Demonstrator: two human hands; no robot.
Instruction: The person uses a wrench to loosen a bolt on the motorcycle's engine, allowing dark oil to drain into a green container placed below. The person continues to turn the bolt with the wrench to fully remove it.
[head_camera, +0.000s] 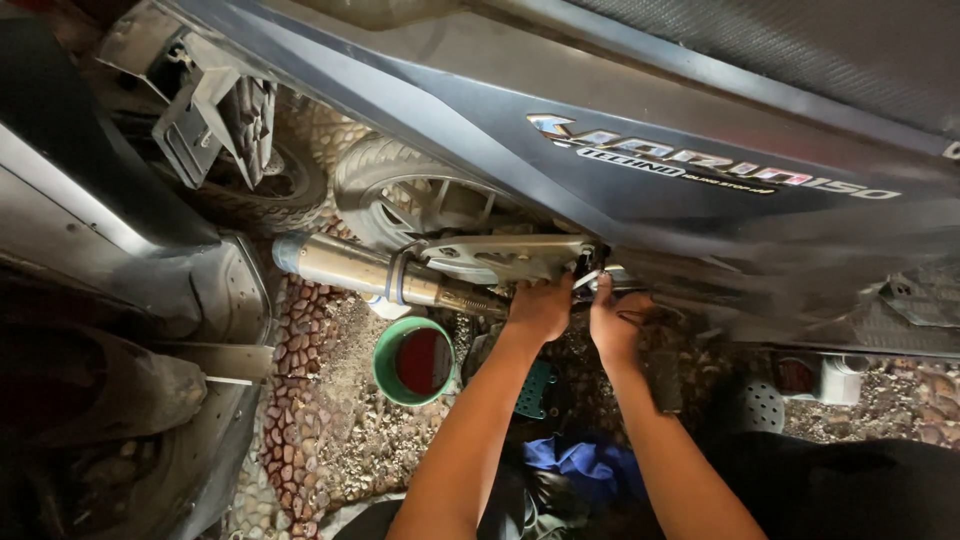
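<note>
Both my arms reach forward under the dark blue side panel (560, 140) of a scooter. My left hand (540, 305) is closed around a slim metal tool (588, 278) beside the silver bracket (500, 255) above the exhaust. Just to its right, my right hand (615, 320) has its fingers pinched at the same spot under the panel, by the tool's tip. What the right fingers grip is hidden in shadow. The steel exhaust pipe (350, 268) runs leftward from the hands, in front of the rear wheel (410, 195).
A green bucket (412, 362) stands on the pebble-paved ground (320, 430) below the exhaust. A blue cloth (580, 465) lies between my arms. Another scooter's dark body (110, 300) fills the left side. A white container (835, 380) sits at right.
</note>
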